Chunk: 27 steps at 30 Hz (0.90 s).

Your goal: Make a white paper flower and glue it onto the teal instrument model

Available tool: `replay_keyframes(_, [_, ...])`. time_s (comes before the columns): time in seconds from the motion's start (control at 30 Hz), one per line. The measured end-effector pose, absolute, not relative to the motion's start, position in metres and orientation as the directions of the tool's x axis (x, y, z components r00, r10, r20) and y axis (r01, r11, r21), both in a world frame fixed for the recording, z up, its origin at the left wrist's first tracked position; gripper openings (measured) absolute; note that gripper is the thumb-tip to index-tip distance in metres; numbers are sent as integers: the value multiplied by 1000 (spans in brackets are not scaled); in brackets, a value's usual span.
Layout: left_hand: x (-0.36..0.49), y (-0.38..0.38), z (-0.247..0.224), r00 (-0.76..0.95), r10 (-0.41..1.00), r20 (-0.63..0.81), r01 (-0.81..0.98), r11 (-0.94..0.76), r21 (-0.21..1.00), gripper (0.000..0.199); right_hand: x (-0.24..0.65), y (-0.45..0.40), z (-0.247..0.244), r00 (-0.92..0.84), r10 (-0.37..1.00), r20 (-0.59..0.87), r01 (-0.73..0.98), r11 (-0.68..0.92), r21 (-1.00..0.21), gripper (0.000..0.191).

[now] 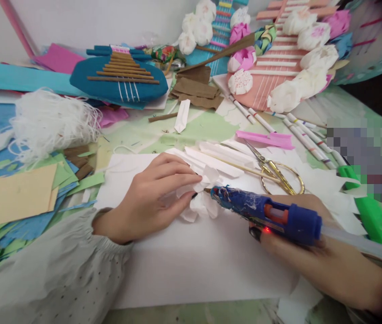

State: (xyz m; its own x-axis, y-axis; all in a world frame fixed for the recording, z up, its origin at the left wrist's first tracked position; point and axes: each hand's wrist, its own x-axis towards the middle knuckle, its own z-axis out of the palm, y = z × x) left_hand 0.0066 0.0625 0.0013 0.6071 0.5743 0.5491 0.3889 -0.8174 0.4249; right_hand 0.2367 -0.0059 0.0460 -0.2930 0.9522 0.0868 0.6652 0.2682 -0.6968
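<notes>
My right hand [309,258] grips the blue glue gun [245,202], its nozzle right at the white paper flower [207,208]. My left hand [153,198] pinches that flower between thumb and fingers, over a white sheet [191,265]. Just beyond lie gold-handled scissors [280,177] and folded white strips [211,161]; farther back, white string [54,123] heaps near a dark-blue board [83,81].

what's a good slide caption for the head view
The left hand holds white paper petals while the right hand points a blue glue gun at them.
</notes>
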Motion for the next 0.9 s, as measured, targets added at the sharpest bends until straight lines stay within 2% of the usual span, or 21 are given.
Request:
replay_keyframes(0.43, [6,62,0,610,574,547,392,-818,421,26,239,-10,45,-292,944,156,686,320,-653,23])
replay_keyframes(0.7, [6,62,0,611,571,549,386,-820,423,27,244,-11,46,-333,932,144,714,349,-606,23])
replay_keyframes(0.9, [6,63,-1,621,571,537,383,-819,428,28,240,-10,43,-324,930,170,672,353,-651,21])
